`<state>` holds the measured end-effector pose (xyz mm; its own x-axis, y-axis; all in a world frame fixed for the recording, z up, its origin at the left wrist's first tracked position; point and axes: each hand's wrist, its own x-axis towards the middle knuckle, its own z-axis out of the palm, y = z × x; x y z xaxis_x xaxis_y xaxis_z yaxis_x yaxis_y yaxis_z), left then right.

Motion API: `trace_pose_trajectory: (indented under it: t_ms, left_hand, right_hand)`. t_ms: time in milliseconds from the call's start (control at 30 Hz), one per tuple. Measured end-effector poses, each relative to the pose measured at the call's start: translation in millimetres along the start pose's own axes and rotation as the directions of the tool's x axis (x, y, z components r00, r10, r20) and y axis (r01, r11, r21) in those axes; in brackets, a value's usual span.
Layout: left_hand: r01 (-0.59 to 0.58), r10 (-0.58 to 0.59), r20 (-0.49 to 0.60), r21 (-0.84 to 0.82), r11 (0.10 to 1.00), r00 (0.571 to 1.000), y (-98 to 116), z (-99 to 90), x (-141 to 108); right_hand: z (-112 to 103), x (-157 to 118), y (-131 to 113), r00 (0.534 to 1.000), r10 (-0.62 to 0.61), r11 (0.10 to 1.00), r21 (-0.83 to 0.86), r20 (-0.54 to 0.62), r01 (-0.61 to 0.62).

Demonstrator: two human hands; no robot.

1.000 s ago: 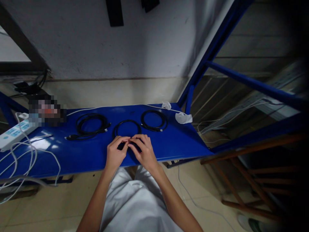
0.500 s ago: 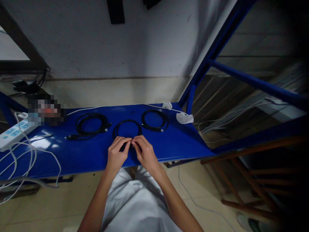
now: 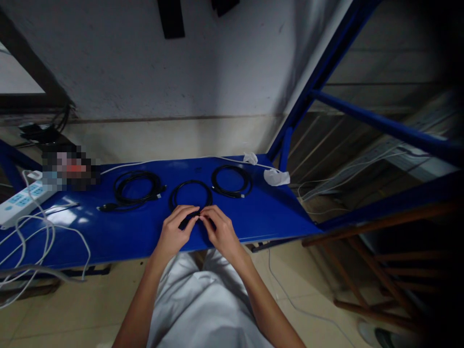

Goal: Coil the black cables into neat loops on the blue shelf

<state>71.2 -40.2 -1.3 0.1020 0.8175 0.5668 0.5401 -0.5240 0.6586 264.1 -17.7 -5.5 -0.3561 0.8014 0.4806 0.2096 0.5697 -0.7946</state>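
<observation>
A coiled black cable [image 3: 191, 182] lies in front of me on the blue table [image 3: 123, 237]. At its near side, my left hand [image 3: 178, 224] pinches the coil between thumb and fingers. My right hand [image 3: 218, 224] grips the same coil just beside it, and the fingertips of both hands nearly meet. The bit of cable between them is mostly covered by my fingers. To the left rests a thicker black cable coil [image 3: 137, 186] with plugs at its ends. Another black cable coil [image 3: 232, 180] with a light connector lies to the right.
A white power strip [image 3: 25, 200] and loose white cords [image 3: 50, 227] occupy the table's left end. Crumpled white scraps [image 3: 276, 177] lie at the back right. A blue metal frame [image 3: 286, 145] rises at the right, near a wooden chair [image 3: 362, 237].
The fingertips have shifted slightly at the near side of the middle coil, my right hand a little to the right. Both hands keep hold of the cable. The other coils have not moved.
</observation>
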Motion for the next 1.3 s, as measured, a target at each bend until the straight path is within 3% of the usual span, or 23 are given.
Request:
trace_pose_trajectory:
  t_ms: [200, 500, 667, 833, 933, 1133, 1300]
  left_hand:
    - [0.026, -0.095, 0.269, 0.248, 0.968, 0.958, -19.1, -16.2, 1.4]
    - [0.024, -0.121, 0.425, 0.228, 0.973, 0.897, -24.9, -28.8, 11.8]
    - [0.006, -0.125, 0.478, 0.243, 0.970, 0.870, -23.3, -37.7, 16.7]
    - [-0.015, -0.114, 0.449, 0.275, 0.961, 0.886, -15.2, -34.6, 17.8]
    - [0.019, -0.119, 0.382, 0.256, 0.967, 0.916, -14.5, -29.0, 16.2]
    - [0.094, -0.128, 0.240, 0.147, 0.985, 0.962, -5.6, -19.1, 15.7]
    - [0.123, -0.138, 0.190, 0.088, 0.988, 0.972, 6.6, -8.6, 13.2]
  right_hand:
    - [-9.9, 1.3, 12.5, 1.000, -0.019, 0.998, -0.057, 0.014, 0.020]
    - [-31.8, -0.5, 15.2, 0.977, -0.071, 0.988, -0.119, 0.200, 0.097]
    - [-45.1, 4.4, 26.7, 0.981, -0.087, 0.977, -0.178, 0.174, 0.118]
    - [-44.2, -0.6, 14.9, 0.991, -0.113, 0.987, -0.122, -0.073, 0.104]
    - [-33.8, -13.3, -0.7, 0.973, -0.038, 0.998, -0.050, -0.226, 0.028]
    - [-11.2, -24.0, -10.5, 0.947, 0.276, 0.952, 0.183, -0.166, -0.246]
    - [-1.1, -8.2, -9.5, 0.911, 0.397, 0.864, 0.378, -0.107, -0.332]
